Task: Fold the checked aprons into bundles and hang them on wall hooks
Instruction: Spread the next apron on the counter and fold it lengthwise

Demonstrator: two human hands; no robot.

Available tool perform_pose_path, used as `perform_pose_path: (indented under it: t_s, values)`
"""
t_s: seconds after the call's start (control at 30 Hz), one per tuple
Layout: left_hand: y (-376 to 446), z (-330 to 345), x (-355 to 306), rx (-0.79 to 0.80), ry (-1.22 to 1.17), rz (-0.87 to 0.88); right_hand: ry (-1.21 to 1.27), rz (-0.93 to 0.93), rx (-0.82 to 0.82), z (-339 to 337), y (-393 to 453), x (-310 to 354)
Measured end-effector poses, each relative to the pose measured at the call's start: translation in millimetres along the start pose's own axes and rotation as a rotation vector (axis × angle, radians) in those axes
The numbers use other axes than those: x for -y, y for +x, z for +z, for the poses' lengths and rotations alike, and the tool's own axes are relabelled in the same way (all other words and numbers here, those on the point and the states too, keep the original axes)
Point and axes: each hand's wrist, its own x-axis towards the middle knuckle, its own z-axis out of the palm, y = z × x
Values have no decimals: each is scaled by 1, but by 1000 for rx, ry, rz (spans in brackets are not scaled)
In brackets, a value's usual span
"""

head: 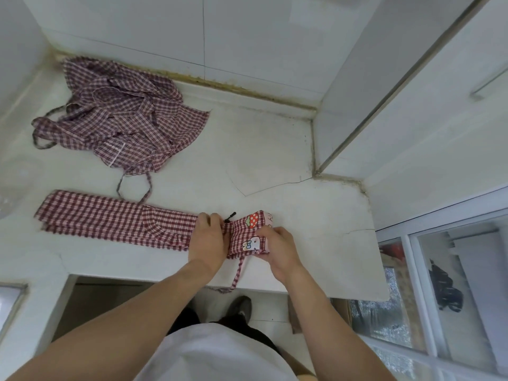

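A red-and-white checked apron lies folded into a long strip on the white counter, near its front edge. Its right end, with cartoon patches, is turned over into a small fold. My left hand presses down on the strip just left of that fold, fingers curled over the cloth. My right hand grips the folded end from the right. One apron tie dangles over the counter's edge. A second, darker checked apron lies crumpled at the back left.
White tiled walls close the counter at the back and right. A clear glass bowl sits at the left edge. A window is low on the right. No wall hooks are in view.
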Motion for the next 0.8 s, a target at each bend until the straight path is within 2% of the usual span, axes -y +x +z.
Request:
perform_pose_path:
  t_s: [0.07,0.17,0.23,0.37,0.43,0.5,0.6,0.8]
  values:
    - [2,13,-21,19,-16,46,-15,-34,-40,-16,-2,9]
    - [12,27,-52,282,-137,-64,-110,-98,-84,-39,-7,20]
    - [23,35,-70,472,-297,-221,-222,-163,-118,-53,-9,24]
    - [41,30,-90,822,-906,-646,-481,-299,-171,-67,-13,25]
    - [54,22,-87,981,-1011,-755,-584,-366,-159,-65,-16,17]
    - [68,16,-79,1117,-1010,-758,-598,-400,-121,-60,-19,8]
    - [86,3,-70,1276,-837,-645,-525,-402,12,-51,-20,-2]
    - [115,-23,-78,1334,-310,-463,-588,-334,266,-51,-14,-15]
